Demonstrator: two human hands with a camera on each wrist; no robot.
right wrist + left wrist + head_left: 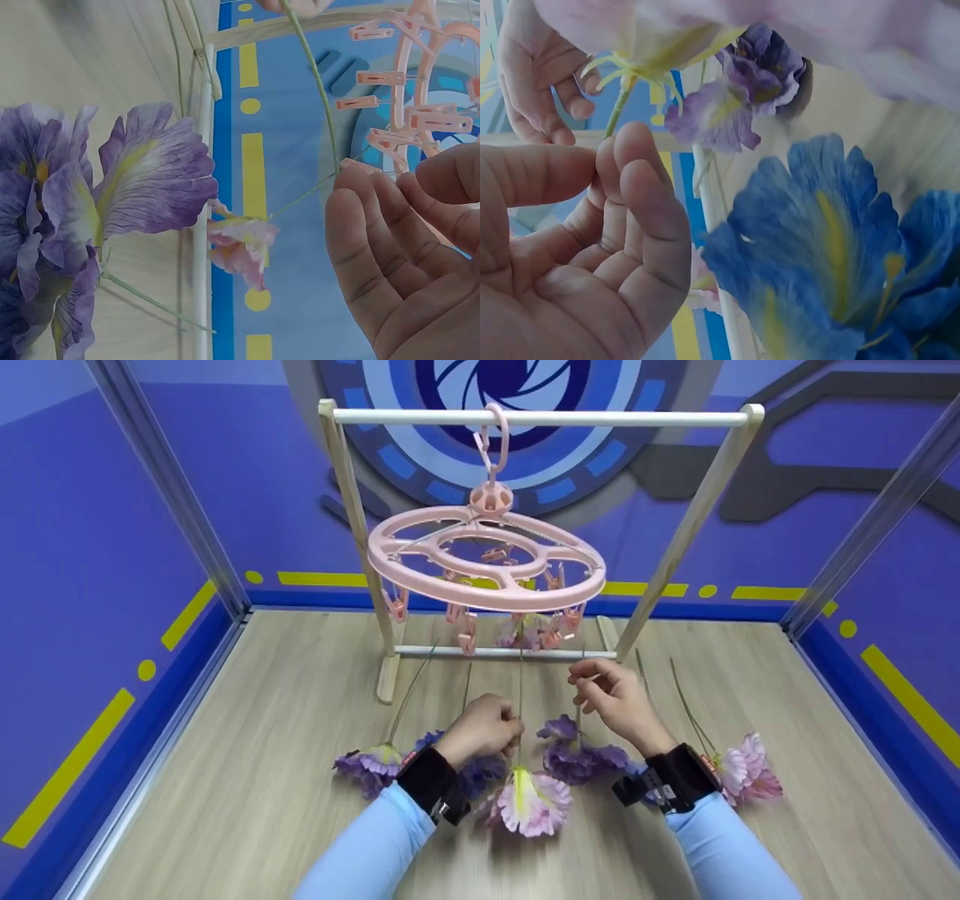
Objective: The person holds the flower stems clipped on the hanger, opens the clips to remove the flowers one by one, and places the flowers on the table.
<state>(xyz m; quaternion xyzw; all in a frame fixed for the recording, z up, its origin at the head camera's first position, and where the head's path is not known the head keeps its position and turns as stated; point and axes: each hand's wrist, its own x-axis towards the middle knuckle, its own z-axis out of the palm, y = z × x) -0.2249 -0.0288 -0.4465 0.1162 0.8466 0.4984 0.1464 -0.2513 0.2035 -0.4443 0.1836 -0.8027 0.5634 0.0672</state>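
Note:
My left hand (486,726) pinches the green stem (619,109) of a pale pink artificial flower (529,802) between thumb and fingertips; its bloom points toward me and its stem reaches up toward the rack. To the right, my right hand (619,701) is raised with loosely bent fingers and nothing visibly in its grasp. A round pink clip hanger (491,601) hangs above both hands, with several clothespins (381,78) dangling. Behind the lower bar, another pink flower (244,236) hangs head down, its stem running up to a clothespin.
A wooden rack (679,529) carries the hanger. Around my hands lie a purple flower (367,769) on the left, a blue flower (832,247) near the left wrist, another purple flower (574,757), and a pink flower (750,769) at right. Printed walls enclose the table (225,780).

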